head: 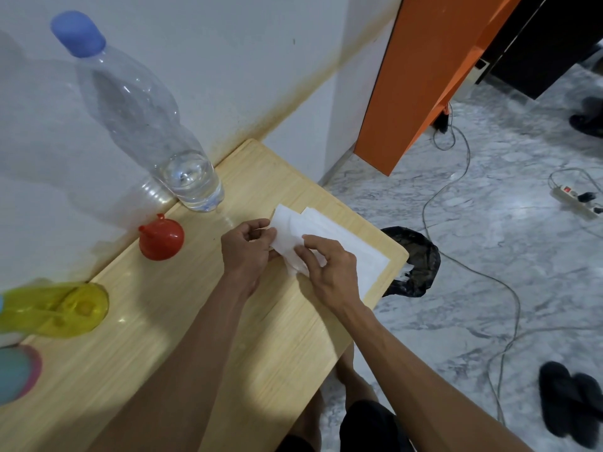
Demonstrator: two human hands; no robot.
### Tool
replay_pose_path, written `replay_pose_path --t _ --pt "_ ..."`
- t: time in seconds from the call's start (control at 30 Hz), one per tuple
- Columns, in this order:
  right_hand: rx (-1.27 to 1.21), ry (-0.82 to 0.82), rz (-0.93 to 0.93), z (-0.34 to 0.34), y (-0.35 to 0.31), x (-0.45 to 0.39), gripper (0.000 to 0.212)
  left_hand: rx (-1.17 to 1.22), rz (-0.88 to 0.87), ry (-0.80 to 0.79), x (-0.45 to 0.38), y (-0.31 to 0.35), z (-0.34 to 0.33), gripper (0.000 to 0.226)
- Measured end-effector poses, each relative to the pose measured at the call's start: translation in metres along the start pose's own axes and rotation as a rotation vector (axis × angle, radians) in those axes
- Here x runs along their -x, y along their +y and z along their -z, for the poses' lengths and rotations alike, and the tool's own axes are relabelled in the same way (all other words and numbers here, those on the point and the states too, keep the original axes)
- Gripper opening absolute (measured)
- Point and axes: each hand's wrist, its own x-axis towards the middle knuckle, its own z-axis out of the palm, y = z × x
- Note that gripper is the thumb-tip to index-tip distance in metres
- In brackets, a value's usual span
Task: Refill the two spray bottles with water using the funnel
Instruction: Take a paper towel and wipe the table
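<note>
Nearest to the camera, at the left edge, a blurred teal and pink shape [18,375] stands on the wooden table [182,337]; it may be the second spray bottle, but I cannot tell. Just behind it is the yellow spray bottle [60,309], well to the left of the left hand [246,252]. The red funnel [161,237] sits mouth-down on the table, near this hand on its left side and apart from it. Farther left and beyond stands the big water bottle [146,125] with its blue cap on (only a little water remains at the bottom).

Both hands work on white paper tissues [329,243] lying at the far right corner of the table. The left hand pinches the edge of one sheet between thumb and fingers, and the right hand [329,267] pinches the same sheet from the other side, with the other fingers loosely curled.

I judge that pouring is not in hand now; this looks like separating a tissue for wiping. The next move probably calls for freeing one sheet, then reaching left to the bottles or the funnel.

Below the right hand, on the floor, stands a bin with a black bag [412,261].
</note>
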Motion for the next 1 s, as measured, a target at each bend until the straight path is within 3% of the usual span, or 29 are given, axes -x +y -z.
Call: replay_pose_path --t 0.1,0.2,0.27,0.37,0.43,0.53,0.63,0.73,0.8,0.9,1.0 --pt "0.0 0.042 0.076 0.003 -0.003 0.004 0.018 -0.224 -0.126 0.091 0.003 0.001 0.001 0.028" --pt "0.047 0.115 0.228 0.001 -0.004 0.013 0.022 -0.451 -0.38 0.224 0.018 0.012 -0.002 0.033" --pt "0.085 0.146 0.296 -0.002 -0.001 0.018 0.023 -0.485 -0.354 0.1 0.023 0.022 -0.006 0.043" --pt "0.112 0.13 0.318 -0.005 0.004 0.025 0.021 -0.429 -0.1 -0.148 0.02 0.028 -0.012 0.068" --pt "0.11 0.098 0.328 -0.005 0.005 0.029 0.021 -0.364 -0.065 -0.22 0.016 0.026 -0.012 0.058" --pt "0.057 0.045 0.275 0.006 0.001 0.032 0.025 -0.375 -0.129 -0.227 0.019 0.022 -0.007 0.019" --pt "0.088 0.044 0.168 0.026 -0.001 0.019 0.044 -0.359 -0.211 -0.261 0.025 0.023 0.0 0.015" --pt "0.217 -0.149 0.069 0.043 -0.003 -0.003 0.069 -0.328 -0.293 -0.305 0.032 0.029 0.009 0.013" --pt "0.294 -0.268 0.05 0.049 -0.003 -0.012 0.061 -0.299 -0.311 -0.312 0.036 0.033 0.014 0.014" --pt "0.374 -0.299 0.126 0.057 -0.005 -0.015 0.038 -0.256 -0.318 -0.285 0.042 0.036 0.024 0.015" --pt "0.214 -0.269 0.145 0.064 -0.016 -0.009 0.023 -0.24 -0.349 -0.206 0.048 0.035 0.033 0.017"
